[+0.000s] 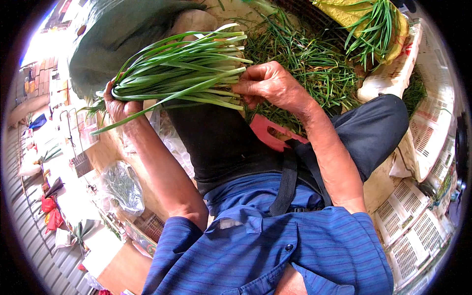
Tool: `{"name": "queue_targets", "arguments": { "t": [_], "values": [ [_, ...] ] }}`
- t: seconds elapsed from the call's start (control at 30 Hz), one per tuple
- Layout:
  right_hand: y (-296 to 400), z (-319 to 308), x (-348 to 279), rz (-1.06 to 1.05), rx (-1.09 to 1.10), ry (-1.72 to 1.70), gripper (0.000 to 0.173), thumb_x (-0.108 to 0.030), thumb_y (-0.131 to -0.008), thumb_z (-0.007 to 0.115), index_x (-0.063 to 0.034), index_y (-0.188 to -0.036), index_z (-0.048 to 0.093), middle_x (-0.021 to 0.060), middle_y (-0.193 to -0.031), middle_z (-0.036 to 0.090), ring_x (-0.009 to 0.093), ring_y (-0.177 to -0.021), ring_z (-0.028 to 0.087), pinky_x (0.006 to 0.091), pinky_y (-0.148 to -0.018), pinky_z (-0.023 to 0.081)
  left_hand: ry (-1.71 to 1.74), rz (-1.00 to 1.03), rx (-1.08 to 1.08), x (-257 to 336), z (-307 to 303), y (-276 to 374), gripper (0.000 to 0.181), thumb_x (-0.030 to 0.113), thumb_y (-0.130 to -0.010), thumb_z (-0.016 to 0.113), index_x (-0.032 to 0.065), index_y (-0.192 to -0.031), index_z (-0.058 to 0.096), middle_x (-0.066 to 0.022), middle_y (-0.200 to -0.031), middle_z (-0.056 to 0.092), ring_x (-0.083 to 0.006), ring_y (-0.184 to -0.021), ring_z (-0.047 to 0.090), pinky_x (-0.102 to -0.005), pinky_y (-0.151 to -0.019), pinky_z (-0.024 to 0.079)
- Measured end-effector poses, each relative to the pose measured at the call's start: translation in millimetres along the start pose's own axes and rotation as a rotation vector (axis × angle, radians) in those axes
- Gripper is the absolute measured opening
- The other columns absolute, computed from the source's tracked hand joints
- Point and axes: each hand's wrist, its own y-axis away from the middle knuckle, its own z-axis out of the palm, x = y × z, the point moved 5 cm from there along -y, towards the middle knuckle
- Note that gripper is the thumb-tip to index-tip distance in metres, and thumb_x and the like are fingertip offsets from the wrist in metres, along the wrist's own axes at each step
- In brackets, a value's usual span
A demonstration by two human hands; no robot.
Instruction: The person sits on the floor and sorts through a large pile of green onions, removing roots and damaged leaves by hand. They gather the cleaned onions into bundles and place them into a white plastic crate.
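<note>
A bunch of long flat green leaves with pale cut ends, probably garlic chives (177,72), lies across the space above my lap. My left hand (121,101) is closed around its leafy end, with the leaves bent over at the fist. At the pale stem ends, my right hand (263,83) has its thumb and fingers brought together against the stems; whether a stem is pinched between them cannot be told. Loose green leaves and trimmings (309,66) are heaped on the ground beyond my right hand.
More green leaves lie on a yellow sack (396,33) at the upper right, beside white plastic crates (431,125). A pink plastic piece (267,134) shows by my leg. A clear plastic bag of greens (123,186) and a cardboard box (123,265) stand at the left.
</note>
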Motion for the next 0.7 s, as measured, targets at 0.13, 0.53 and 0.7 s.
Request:
{"name": "queue_targets", "arguments": {
  "t": [0.13,0.53,0.7],
  "values": [
    [-0.6,-1.9,4.1,0.003,-0.027,0.031,0.020,-0.021,-0.092,0.072,-0.0008,-0.089,0.072,0.0008,-0.072,0.066,0.008,-0.062,0.062,0.0252,-0.057,0.051,-0.063,0.005,0.089,4.0,-5.2,-7.8,0.018,0.012,-0.079,0.067,0.0005,-0.093,0.071,-0.0197,-0.100,0.073,-0.0352,-0.098,0.068,-0.0544,-0.097,0.051],
    [9.5,-6.4,-1.5,-0.096,0.177,0.004,0.021,-0.019,-0.092,0.063,-0.0015,-0.085,0.070,0.0000,-0.066,0.061,0.008,-0.057,0.058,0.0251,-0.055,0.048,-0.161,0.140,0.243,5.5,-4.3,-11.1,0.019,0.015,-0.078,0.070,0.0039,-0.094,0.070,-0.0158,-0.100,0.073,-0.0348,-0.098,0.068,-0.0558,-0.096,0.052],
    [9.2,-48.5,14.0,-0.202,0.422,0.361,0.025,-0.023,-0.088,0.067,0.0014,-0.087,0.074,0.0037,-0.067,0.067,0.011,-0.057,0.060,0.0266,-0.055,0.050,-0.190,0.157,0.273,4.5,-7.9,-10.4,0.022,0.015,-0.078,0.071,0.0014,-0.095,0.069,-0.0184,-0.102,0.073,-0.0365,-0.101,0.067,-0.0582,-0.098,0.050]
  ]
}}
